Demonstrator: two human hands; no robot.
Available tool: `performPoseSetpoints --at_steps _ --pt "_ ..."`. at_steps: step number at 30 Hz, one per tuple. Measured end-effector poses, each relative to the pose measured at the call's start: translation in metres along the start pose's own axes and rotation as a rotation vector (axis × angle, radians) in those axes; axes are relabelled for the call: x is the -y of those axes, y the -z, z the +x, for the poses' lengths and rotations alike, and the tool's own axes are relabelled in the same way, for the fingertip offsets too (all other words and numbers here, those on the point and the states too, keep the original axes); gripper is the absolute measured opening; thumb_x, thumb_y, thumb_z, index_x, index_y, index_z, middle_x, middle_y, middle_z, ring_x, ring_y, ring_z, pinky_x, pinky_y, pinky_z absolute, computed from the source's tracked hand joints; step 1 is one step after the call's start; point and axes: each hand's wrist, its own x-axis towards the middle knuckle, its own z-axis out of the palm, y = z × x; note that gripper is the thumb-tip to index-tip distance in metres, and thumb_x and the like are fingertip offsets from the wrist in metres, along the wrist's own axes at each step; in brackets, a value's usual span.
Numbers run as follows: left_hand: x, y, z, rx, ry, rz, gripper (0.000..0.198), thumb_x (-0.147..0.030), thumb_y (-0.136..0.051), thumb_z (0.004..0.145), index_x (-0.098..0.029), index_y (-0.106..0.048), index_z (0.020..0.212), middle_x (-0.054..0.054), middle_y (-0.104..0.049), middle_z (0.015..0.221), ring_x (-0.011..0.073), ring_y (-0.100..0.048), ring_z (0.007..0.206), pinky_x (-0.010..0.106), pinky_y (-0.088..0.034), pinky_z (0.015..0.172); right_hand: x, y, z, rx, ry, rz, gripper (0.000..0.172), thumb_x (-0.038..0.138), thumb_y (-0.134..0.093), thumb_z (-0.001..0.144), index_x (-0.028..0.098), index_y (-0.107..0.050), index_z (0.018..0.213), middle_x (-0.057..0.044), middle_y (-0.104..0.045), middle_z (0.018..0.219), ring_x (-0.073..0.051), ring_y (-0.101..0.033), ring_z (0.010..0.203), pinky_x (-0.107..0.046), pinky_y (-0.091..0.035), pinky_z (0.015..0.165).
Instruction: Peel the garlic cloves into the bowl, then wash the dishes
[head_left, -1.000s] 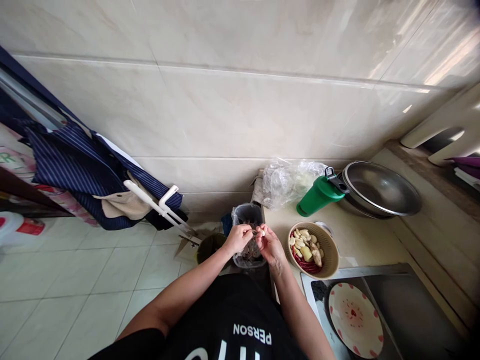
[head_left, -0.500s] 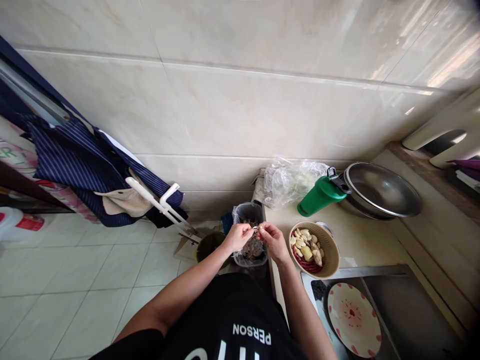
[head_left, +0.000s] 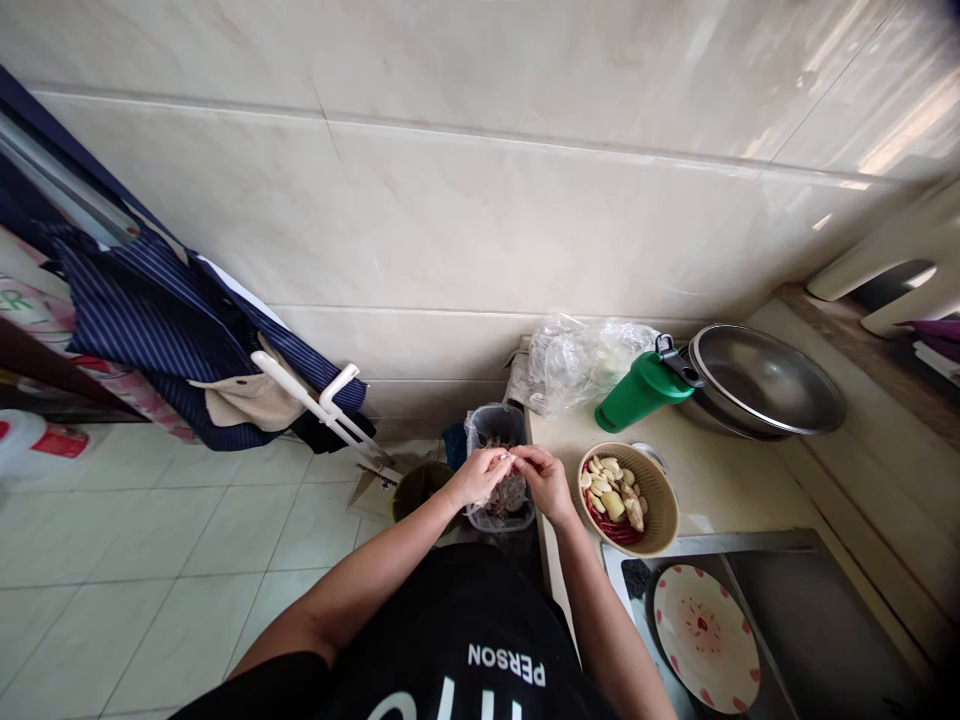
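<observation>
Over the lined waste bin (head_left: 491, 412), my left hand (head_left: 475, 479) and my right hand (head_left: 546, 484) meet with fingertips almost touching. Both are closed in a pinch on one small whitish piece, which looks like a garlic clove (head_left: 509, 457); the fingers hide most of it. Dark scraps and peelings lie in the bin below. Just right of my right hand stands a beige basket (head_left: 664, 505) on the counter. It holds peeled garlic cloves (head_left: 601, 484), pieces of ginger (head_left: 614, 506) and dried red chilies (head_left: 624, 536).
A green shaker bottle (head_left: 642, 392), a crumpled clear plastic bag (head_left: 574, 365) and a metal pan (head_left: 765, 378) are at the back of the counter. A patterned plate (head_left: 705, 640) sits lower right. Striped aprons (head_left: 161, 320) and a white-handled tool (head_left: 300, 390) stand left.
The right fingers have curled in closer to the left fingertips, and the pale piece between them shows less. Both hands stay above the bin.
</observation>
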Motion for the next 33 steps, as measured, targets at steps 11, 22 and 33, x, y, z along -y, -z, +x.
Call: performPoseSetpoints --at_steps 11,22,33 --pt "0.005 -0.004 -0.001 -0.026 0.128 -0.136 0.028 -0.033 -0.042 0.081 -0.017 -0.042 0.058 -0.005 -0.038 0.049 0.005 -0.034 0.039 0.018 -0.024 0.039 0.002 -0.006 -0.001 -0.034 0.023 -0.092 0.014 0.028 -0.062 0.076 0.021 -0.071 0.083 -0.005 -0.067 0.083 -0.018 -0.061 0.077 -0.031 -0.049 0.072" --pt "0.003 -0.003 0.001 -0.031 0.114 -0.089 0.028 -0.029 -0.04 0.077 -0.017 -0.04 0.052 -0.004 -0.038 0.049 0.0068 -0.035 0.044 0.02 -0.026 0.043 -0.005 -0.012 -0.004 -0.078 -0.219 0.365 0.02 0.037 -0.068 0.071 0.021 -0.067 0.082 0.0 -0.064 0.074 -0.013 -0.056 0.065 -0.027 -0.047 0.066" --pt "0.03 -0.002 0.007 -0.147 0.21 0.182 0.03 -0.03 -0.042 0.078 -0.016 -0.041 0.051 -0.005 -0.035 0.047 0.0084 -0.034 0.048 0.022 -0.022 0.049 -0.002 -0.003 0.003 -0.092 -0.42 0.875 0.024 0.025 -0.075 0.066 0.02 -0.066 0.087 0.0 -0.063 0.081 -0.008 -0.056 0.065 -0.02 -0.049 0.059"
